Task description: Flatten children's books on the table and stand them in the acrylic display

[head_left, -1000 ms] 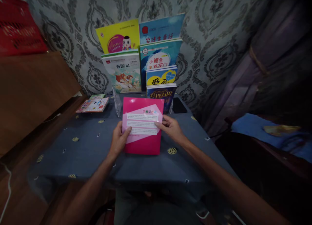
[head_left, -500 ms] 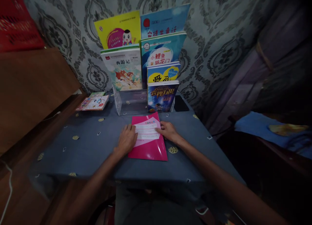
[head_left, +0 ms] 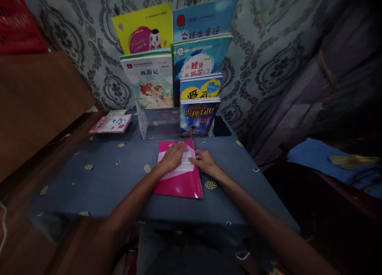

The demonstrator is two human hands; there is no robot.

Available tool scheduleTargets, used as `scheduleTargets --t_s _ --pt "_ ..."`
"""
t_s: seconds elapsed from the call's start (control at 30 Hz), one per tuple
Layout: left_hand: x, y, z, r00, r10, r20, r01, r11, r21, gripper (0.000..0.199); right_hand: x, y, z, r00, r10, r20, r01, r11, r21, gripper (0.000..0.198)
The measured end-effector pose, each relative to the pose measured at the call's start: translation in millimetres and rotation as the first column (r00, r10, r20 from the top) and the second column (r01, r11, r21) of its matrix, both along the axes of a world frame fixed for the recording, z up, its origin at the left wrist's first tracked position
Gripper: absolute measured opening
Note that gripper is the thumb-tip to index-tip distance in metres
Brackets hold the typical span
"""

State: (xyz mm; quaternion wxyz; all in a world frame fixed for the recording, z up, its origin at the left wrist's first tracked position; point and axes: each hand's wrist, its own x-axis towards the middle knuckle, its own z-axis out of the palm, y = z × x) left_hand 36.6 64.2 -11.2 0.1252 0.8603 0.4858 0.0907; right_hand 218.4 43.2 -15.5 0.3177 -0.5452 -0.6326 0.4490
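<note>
A thin pink book [head_left: 179, 187] with a pale panel of printed text lies flat on the cloth-covered table, close in front of the book rack. Across its upper middle rests my left hand [head_left: 173, 156], fingers stretched out flat and covering part of the text. My right hand [head_left: 205, 162] grips the book's right edge, thumb on the cover and the other fingers curled at the side, partly hidden.
Behind the pink book, a clear rack [head_left: 158, 126] holds several upright books, including a dark blue book [head_left: 197, 120] and a white-covered book [head_left: 153, 84]. A black phone-like slab [head_left: 221, 126] lies right of it. Flat booklets [head_left: 112, 123] lie at the left on the patterned tablecloth [head_left: 104, 187].
My left hand has slid from the book's left edge up and right onto the cover. My right hand stays at the right edge. The view has shifted slightly.
</note>
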Motion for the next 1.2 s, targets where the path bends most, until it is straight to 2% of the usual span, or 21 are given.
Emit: scheduleTargets --t_s 0.13,0.27,0.33,0.43,0.53,0.57,0.63,0.7,0.77,0.87,0.97,1.2 --pt "-24.8 0.4 1.5 0.992 0.07 -0.102 -0.068 0.997 0.021 0.065 -1.3 -1.7 2.3 1.0 -0.009 -0.016 0.008 1.0 -0.03 0.016" --pt "-54.8 7.1 -2.4 0.992 0.115 -0.047 -0.113 0.993 0.042 0.06 -3.0 -2.8 6.7 1.0 -0.008 0.021 0.009 0.999 -0.05 0.012" --pt "-67.6 12.0 -5.4 0.995 0.093 0.033 -0.094 0.995 0.025 0.058 -2.9 -4.0 9.0 0.994 0.002 0.109 0.001 1.0 -0.025 0.014" --pt "-80.7 19.2 -7.1 0.988 0.047 0.149 -0.047 0.999 -0.002 0.054 -1.3 -9.1 13.4 0.927 -0.048 0.371 -0.004 0.99 0.139 0.023" --pt "-86.9 25.2 -5.7 0.977 0.014 0.215 -0.01 1.0 -0.018 0.053 -0.5 -14.6 18.3 0.779 -0.192 0.596 -0.034 0.937 0.347 0.042" --pt "-88.0 26.8 -5.3 0.973 0.003 0.23 0.001 1.0 -0.021 0.053 -1.7 -15.0 19.3 0.738 -0.21 0.641 -0.082 0.916 0.393 0.044" --pt "-89.2 29.6 -5.3 0.966 -0.011 0.258 0.017 1.0 -0.02 0.053 -8.0 -12.8 19.6 0.69 -0.155 0.707 -0.247 0.867 0.432 0.04" --pt "-89.9 31.8 -6.9 0.959 -0.018 0.282 0.024 1.0 -0.019 0.053 -20.3 -7.3 17.0 0.666 -0.044 0.745 -0.417 0.806 0.42 0.037" --pt "-90.8 33.3 -9.7 0.952 -0.023 0.304 0.029 0.999 -0.015 0.052 -37.6 -2.4 12.8 0.654 0.051 0.755 -0.519 0.755 0.399 0.039" --pt "-92.8 34.9 -14.5 0.945 -0.039 0.324 0.044 0.999 -0.01 0.051 -65.6 -3.9 7.6 0.656 0.127 0.744 -0.586 0.708 0.396 0.044" --pt "-95.1 36.6 -19.0 0.942 -0.058 0.329 0.06 0.998 0.003 0.053 -84.9 -19.9 6.7 0.657 0.202 0.726 -0.644 0.652 0.401 0.045" --pt "-96.3 39.5 -25.0 0.942 -0.055 0.332 0.046 0.998 0.033 0.049 -92.4 -73.6 7.0 0.585 0.422 0.693 -0.781 0.525 0.339 0.045"
